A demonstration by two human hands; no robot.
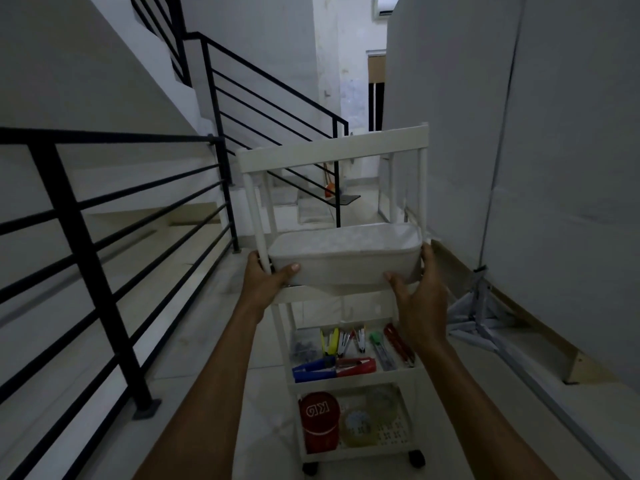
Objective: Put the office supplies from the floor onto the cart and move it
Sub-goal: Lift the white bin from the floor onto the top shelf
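Dim, bluish indoor light, brighter far doorway, soft blur, wide-angle bending at edges

Black stair railing [104, 216]: left | folded white metal stand [481, 320]: right, against grey wall panel [554, 133] | air conditioner [388, 5]: top

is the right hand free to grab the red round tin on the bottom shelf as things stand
Probably not right now. The right hand is gripping the white box on the top tier together with the left hand. The red tin itself sits unobstructed on the bottom shelf.
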